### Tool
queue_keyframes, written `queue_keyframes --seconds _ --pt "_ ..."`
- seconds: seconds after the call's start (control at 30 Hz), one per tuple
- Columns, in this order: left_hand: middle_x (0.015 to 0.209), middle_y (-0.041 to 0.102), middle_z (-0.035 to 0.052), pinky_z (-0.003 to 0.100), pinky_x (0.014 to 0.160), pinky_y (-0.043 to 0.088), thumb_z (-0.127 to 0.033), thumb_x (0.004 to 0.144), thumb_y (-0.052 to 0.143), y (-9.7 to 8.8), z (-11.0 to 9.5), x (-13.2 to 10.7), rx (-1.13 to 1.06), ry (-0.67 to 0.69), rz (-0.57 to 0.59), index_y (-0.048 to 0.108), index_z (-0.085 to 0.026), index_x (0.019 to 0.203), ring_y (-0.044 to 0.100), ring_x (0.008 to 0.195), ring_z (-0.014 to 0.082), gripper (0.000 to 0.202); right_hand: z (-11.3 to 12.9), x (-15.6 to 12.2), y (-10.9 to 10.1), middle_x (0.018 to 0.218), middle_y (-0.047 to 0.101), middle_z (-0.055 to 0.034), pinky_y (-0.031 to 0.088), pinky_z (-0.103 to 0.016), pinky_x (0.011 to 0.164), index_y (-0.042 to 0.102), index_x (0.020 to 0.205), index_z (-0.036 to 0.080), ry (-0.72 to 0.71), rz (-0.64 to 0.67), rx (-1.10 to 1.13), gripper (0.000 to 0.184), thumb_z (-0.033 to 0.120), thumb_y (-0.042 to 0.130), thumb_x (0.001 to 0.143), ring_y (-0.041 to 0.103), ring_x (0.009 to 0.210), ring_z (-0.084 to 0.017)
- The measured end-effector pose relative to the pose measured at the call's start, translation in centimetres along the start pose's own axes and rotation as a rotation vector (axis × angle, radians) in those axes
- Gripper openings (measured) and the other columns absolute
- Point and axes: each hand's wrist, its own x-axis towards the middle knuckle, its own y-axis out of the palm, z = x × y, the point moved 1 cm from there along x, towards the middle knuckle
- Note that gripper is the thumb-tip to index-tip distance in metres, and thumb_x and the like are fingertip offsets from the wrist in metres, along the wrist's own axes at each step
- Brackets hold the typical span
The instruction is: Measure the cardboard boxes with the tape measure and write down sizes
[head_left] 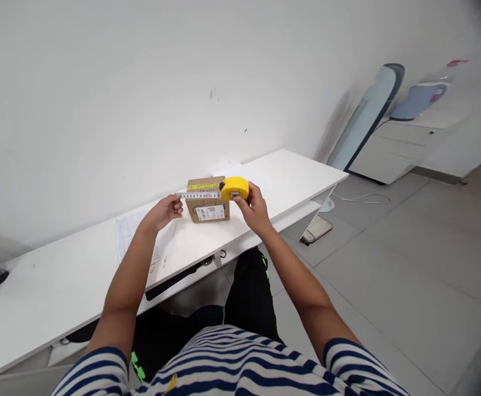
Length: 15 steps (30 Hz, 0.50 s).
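A small brown cardboard box [195, 215] with a white label and dark handwriting stands on the white desk [75, 264]. My right hand [255, 210] is closed round a yellow tape measure [237, 186] at the box's right end. Its white blade [194, 195] is drawn out leftward across the box. At the blade's free end, just left of the box, my left hand [166, 213] pinches the tip. Whether the blade touches the cardboard, I cannot tell.
Written paper sheets [128, 234] lie left of the box. Behind the desk rises a white wall [161, 99]. A shelf runs under the desktop. An ironing-board-like panel [366, 118] leans at right, near a white cabinet [392, 146] bearing a blue container [419, 102].
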Motion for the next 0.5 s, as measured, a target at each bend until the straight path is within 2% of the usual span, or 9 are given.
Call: queue_keyframes --seconds 0.1,0.2,0.3,0.4,0.43,0.5 --pt "0.064 0.050 -0.0025 0.027 0.059 0.049 -0.045 0.073 0.083 2.4 0.2 -2.6 0.053 -0.005 0.157 0.065 -0.017 0.080 0.050 0.058 0.0105 0.033 2.4 -4.1 1.6 0.137 0.065 -0.0149 0.058 -0.033 0.064 0.053 0.129 0.026 -0.128 0.064 -0.045 0.049 0.045 0.069 0.087 0.071 0.091 -0.022" --pt "0.070 0.060 0.0022 0.027 0.057 0.047 -0.039 0.074 0.084 4.8 -1.3 -2.2 0.223 0.029 0.212 0.064 -0.016 0.076 0.055 0.060 0.0121 0.030 3.5 -7.2 4.2 0.140 0.064 -0.0161 0.057 -0.032 0.059 0.051 0.106 0.028 -0.306 0.057 -0.054 0.029 0.033 0.071 0.085 0.074 0.086 -0.021" --pt "0.067 0.061 0.0036 0.032 0.061 0.050 -0.029 0.074 0.086 6.3 -4.5 1.6 0.367 0.015 0.286 0.066 -0.014 0.076 0.057 0.060 0.0144 0.024 3.9 -8.3 6.8 0.139 0.065 -0.0182 0.061 -0.036 0.068 0.040 0.088 0.029 -0.352 -0.097 -0.029 0.033 0.029 0.073 0.081 0.075 0.097 -0.025" --pt "0.072 0.061 0.0049 0.038 0.072 0.053 -0.029 0.080 0.082 6.5 -7.5 7.3 0.325 0.077 0.300 0.065 -0.013 0.078 0.058 0.064 0.0146 0.023 3.9 -7.9 8.6 0.142 0.062 -0.0221 0.063 -0.039 0.074 0.032 0.088 0.030 -0.216 -0.298 0.041 0.040 0.035 0.071 0.082 0.070 0.118 -0.030" --pt "0.073 0.060 0.0045 0.039 0.076 0.053 -0.032 0.084 0.078 6.5 -8.0 9.3 0.308 0.117 0.293 0.063 -0.013 0.078 0.057 0.066 0.0137 0.024 3.9 -7.8 9.0 0.143 0.060 -0.0234 0.063 -0.038 0.072 0.031 0.091 0.031 -0.149 -0.340 0.059 0.039 0.037 0.069 0.083 0.068 0.122 -0.030" --pt "0.077 0.059 0.0047 0.038 0.081 0.050 -0.033 0.091 0.069 6.1 -7.7 12.6 0.382 0.179 0.172 0.058 -0.015 0.077 0.055 0.070 0.0139 0.025 3.7 -7.7 9.8 0.144 0.058 -0.0251 0.063 -0.037 0.069 0.029 0.097 0.031 -0.038 -0.360 0.074 0.040 0.041 0.066 0.085 0.066 0.126 -0.029"
